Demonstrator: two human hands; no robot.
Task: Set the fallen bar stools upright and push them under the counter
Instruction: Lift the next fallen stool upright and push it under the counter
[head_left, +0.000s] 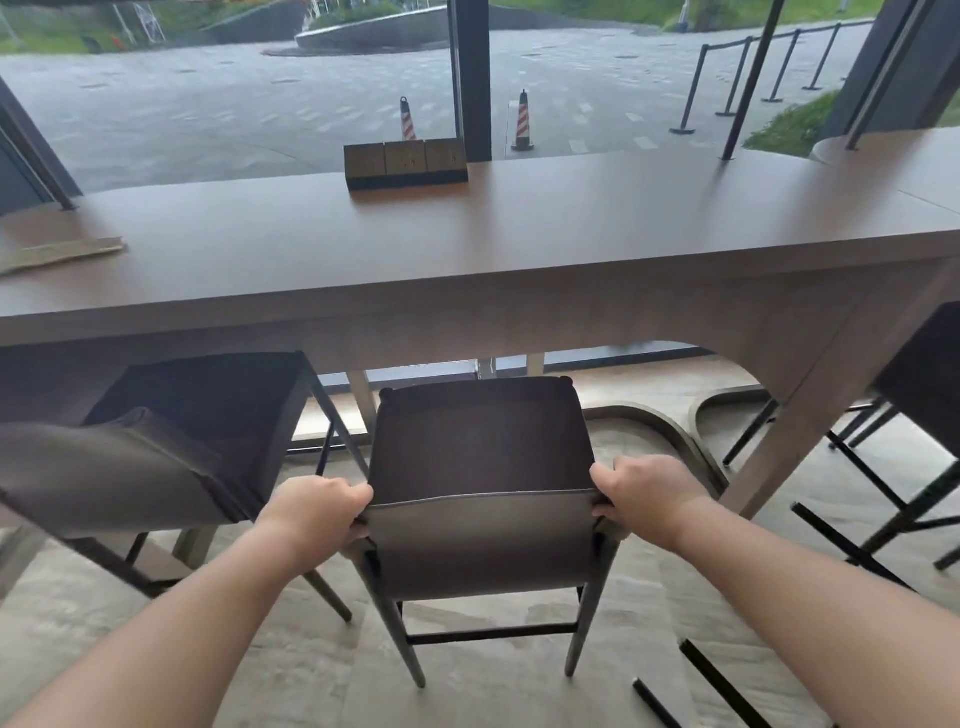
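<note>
Three bar stools show along the desk (467, 244). At the far left, one stool (156, 441) stands with its seat already tucked under the desk edge. Next, the person's left hand (317, 512) curls round the left end of the middle stool's (478, 467) backrest, a firm grip with the fingers wrapped over the top edge. That stool stands upright on the floor, its seat front just at the desk's lip and not yet underneath. The right hand (644, 493) holds the backrest's right end in the same way. At the far right, a third stool (924, 374) is only partly in view, with dark legs splayed near it. The righting of the middle stool looks done; the push is the step in hand. A straight, even shove forward from both hands should slide it under, keeping clear of the neighbour's legs.
</note>
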